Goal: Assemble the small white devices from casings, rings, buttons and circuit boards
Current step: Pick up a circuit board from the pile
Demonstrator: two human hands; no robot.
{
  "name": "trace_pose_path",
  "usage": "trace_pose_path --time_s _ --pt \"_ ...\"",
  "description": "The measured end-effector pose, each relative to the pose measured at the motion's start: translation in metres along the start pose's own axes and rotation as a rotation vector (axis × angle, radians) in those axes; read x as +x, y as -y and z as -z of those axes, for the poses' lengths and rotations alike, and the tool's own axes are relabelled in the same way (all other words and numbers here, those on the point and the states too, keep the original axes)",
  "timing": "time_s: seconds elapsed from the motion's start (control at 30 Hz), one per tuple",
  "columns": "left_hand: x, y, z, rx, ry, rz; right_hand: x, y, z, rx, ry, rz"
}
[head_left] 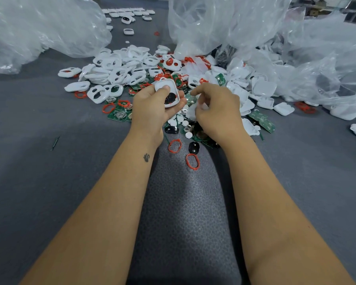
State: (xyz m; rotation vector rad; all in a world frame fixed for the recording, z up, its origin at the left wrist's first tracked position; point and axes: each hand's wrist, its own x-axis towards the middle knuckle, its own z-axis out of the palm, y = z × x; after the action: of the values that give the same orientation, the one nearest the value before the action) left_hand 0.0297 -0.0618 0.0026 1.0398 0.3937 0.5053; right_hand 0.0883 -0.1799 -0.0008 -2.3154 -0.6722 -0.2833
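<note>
My left hand grips a white casing with a black insert and a red ring showing in its opening; the thumb lies across its top. My right hand hovers just right of it with fingers curled, and whether it pinches a small part I cannot tell. Under and behind both hands lies a heap of white casings, red rings, green circuit boards, small round white buttons and black pads.
Large clear plastic bags stand at the far left and far right. Closed white covers are scattered at the right. Several finished white devices lie in rows at the back. The grey mat stretches toward me.
</note>
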Motion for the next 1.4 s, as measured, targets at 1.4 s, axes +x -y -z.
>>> trace_pose_path --time_s 1.4 --pt "0.001 0.001 -0.002 -0.049 0.129 0.204 -0.001 0.010 0.014 0.893 -0.088 -0.124"
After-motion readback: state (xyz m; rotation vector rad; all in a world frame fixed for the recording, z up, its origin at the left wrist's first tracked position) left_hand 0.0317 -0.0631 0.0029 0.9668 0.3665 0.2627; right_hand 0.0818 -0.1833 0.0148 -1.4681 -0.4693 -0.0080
